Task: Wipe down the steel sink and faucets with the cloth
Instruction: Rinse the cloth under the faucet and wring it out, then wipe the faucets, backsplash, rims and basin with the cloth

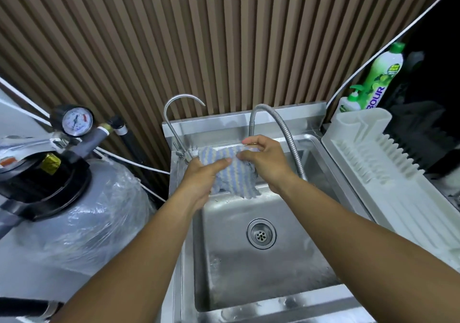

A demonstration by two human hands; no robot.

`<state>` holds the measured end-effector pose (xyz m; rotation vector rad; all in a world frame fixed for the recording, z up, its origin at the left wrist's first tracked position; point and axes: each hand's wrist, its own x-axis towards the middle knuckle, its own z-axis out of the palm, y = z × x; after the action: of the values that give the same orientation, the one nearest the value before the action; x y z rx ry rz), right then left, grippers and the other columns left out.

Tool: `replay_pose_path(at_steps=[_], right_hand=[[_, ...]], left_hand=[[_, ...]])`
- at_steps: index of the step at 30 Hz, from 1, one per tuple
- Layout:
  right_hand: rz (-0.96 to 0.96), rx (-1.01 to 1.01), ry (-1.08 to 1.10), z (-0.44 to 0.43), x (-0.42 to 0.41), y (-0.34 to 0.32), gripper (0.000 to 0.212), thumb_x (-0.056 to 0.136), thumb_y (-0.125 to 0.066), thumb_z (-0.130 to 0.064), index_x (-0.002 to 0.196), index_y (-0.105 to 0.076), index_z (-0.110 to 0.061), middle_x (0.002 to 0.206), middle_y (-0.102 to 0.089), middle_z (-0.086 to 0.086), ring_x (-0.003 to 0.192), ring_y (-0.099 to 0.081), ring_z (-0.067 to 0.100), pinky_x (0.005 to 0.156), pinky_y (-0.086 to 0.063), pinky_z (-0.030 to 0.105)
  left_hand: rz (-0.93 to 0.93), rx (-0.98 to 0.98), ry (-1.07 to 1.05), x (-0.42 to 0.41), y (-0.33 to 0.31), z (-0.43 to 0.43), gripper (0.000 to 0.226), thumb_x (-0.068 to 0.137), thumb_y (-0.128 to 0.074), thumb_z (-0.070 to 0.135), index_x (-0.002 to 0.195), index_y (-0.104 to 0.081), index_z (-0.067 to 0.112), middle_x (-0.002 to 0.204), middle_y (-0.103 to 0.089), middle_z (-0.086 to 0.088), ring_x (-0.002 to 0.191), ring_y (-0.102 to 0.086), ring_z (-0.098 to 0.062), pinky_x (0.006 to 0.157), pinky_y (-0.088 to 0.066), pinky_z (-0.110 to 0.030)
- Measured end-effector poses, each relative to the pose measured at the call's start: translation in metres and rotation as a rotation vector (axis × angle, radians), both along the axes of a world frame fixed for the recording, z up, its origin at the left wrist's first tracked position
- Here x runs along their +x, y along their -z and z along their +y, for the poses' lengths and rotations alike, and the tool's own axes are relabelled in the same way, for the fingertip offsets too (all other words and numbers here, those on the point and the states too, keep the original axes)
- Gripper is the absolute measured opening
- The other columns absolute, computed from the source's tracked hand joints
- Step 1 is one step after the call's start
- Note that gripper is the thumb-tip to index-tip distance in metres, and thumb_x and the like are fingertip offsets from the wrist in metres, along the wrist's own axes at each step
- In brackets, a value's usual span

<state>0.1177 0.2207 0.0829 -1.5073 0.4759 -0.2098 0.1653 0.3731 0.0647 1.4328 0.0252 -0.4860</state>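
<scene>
A blue-and-cream striped cloth [232, 173] hangs over the back of the steel sink [293, 273], held between both hands. My left hand [202, 182] grips its left edge with the thumb laid across the top. My right hand [266, 163] pinches its upper right corner just below the flexible steel faucet [286, 133]. A thin gooseneck faucet [174, 113] rises at the sink's back left, its base beside my left hand. The round drain [261, 233] lies open in the basin floor.
A white dish rack [388, 173] sits on the right of the sink, with green dish-soap bottles [383, 76] behind it. On the left stands a plastic-wrapped filter tank [82, 210] with a pressure gauge [77, 121] and hoses. A ribbed wooden wall [199, 36] backs the sink.
</scene>
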Motion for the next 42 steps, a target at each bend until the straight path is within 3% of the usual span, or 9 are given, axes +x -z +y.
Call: replay_pose_path(at_steps=[7,13,17,23,25,28,33,39,42], right_hand=[[0.228,-0.108,0.053,-0.051,0.027,0.013,0.022,0.096,-0.063,-0.031,0.090,-0.071,-0.011,0.075,-0.070,-0.002,0.055,-0.055,0.012,0.051,-0.040,0.021],[0.339,-0.299,-0.017,-0.119,0.057,0.028,0.033,0.091,-0.058,-0.051,0.087,-0.072,-0.021,0.080,-0.068,0.002,0.080,-0.063,0.019,0.071,-0.046,0.035],[0.327,-0.505,-0.131,-0.140,0.096,0.036,0.028,0.084,-0.068,-0.045,0.108,-0.068,-0.030,0.108,-0.069,-0.006,0.104,-0.063,0.018,0.093,-0.048,0.039],[0.208,-1.252,-0.363,-0.139,0.142,0.061,0.094,0.074,-0.066,-0.073,0.149,-0.033,-0.026,0.161,-0.020,0.010,0.151,-0.013,0.035,0.116,-0.027,0.047],[0.297,-1.332,-0.384,-0.149,0.157,0.074,0.122,0.064,-0.059,-0.089,0.159,-0.010,-0.028,0.166,0.013,0.008,0.153,0.014,0.031,0.122,-0.009,0.052],[0.392,-1.393,-0.446,-0.169,0.167,0.092,0.141,0.056,-0.053,-0.097,0.158,0.011,-0.023,0.164,0.025,0.009,0.151,0.021,0.036,0.121,-0.003,0.058],[0.395,-1.409,-0.509,-0.177,0.168,0.111,0.148,0.053,-0.049,-0.099,0.136,0.049,-0.026,0.160,0.035,0.010,0.147,0.031,0.038,0.120,0.003,0.061],[0.508,-1.354,-0.569,-0.174,0.178,0.106,0.147,0.048,-0.041,-0.103,0.113,0.065,-0.026,0.139,0.059,0.008,0.134,0.047,0.040,0.116,0.010,0.064],[0.555,-1.322,-0.628,-0.172,0.180,0.100,0.148,0.048,-0.044,-0.103,0.112,0.066,-0.027,0.133,0.064,0.009,0.134,0.046,0.044,0.116,0.010,0.066]], left_hand=[[0.033,0.120,-0.272,0.017,0.027,-0.015,0.020,0.088,-0.074,0.027,0.103,-0.064,0.016,0.105,-0.073,-0.007,0.105,-0.067,-0.028,0.094,-0.050,-0.047],[0.144,0.174,-0.303,0.034,0.055,-0.035,0.062,0.067,-0.075,0.061,0.112,-0.064,0.020,0.115,-0.071,-0.005,0.107,-0.066,-0.023,0.098,-0.051,-0.044],[0.284,0.109,-0.308,0.056,0.074,-0.058,0.080,0.057,-0.079,0.062,0.123,-0.060,0.022,0.121,-0.070,0.001,0.111,-0.066,-0.020,0.101,-0.049,-0.047],[0.269,-0.029,-0.532,0.109,0.072,-0.096,0.042,0.093,-0.065,0.039,0.126,-0.055,0.016,0.119,-0.070,-0.003,0.104,-0.067,-0.019,0.095,-0.053,-0.039],[0.120,-0.008,-0.699,0.129,0.059,-0.111,0.037,0.098,-0.058,0.035,0.130,-0.052,0.017,0.119,-0.067,0.001,0.103,-0.065,-0.012,0.094,-0.050,-0.028],[-0.145,0.118,-0.874,0.162,0.044,-0.124,0.050,0.103,-0.050,0.029,0.151,-0.035,0.026,0.130,-0.055,0.011,0.111,-0.058,-0.007,0.089,-0.039,-0.013],[-0.363,0.675,-0.446,0.175,0.074,-0.175,0.063,0.104,-0.042,0.028,0.158,-0.011,0.018,0.166,-0.009,-0.006,0.153,-0.001,-0.019,0.108,-0.034,-0.035],[-0.495,0.683,-0.186,0.158,0.092,-0.170,0.061,0.106,-0.038,0.036,0.158,-0.008,0.027,0.166,0.000,0.005,0.150,0.009,-0.005,0.106,-0.016,-0.017],[-0.371,0.664,-0.326,0.174,0.087,-0.146,0.064,0.106,-0.034,0.034,0.158,0.002,0.023,0.166,0.006,0.006,0.150,0.015,-0.009,0.110,-0.011,-0.023]])
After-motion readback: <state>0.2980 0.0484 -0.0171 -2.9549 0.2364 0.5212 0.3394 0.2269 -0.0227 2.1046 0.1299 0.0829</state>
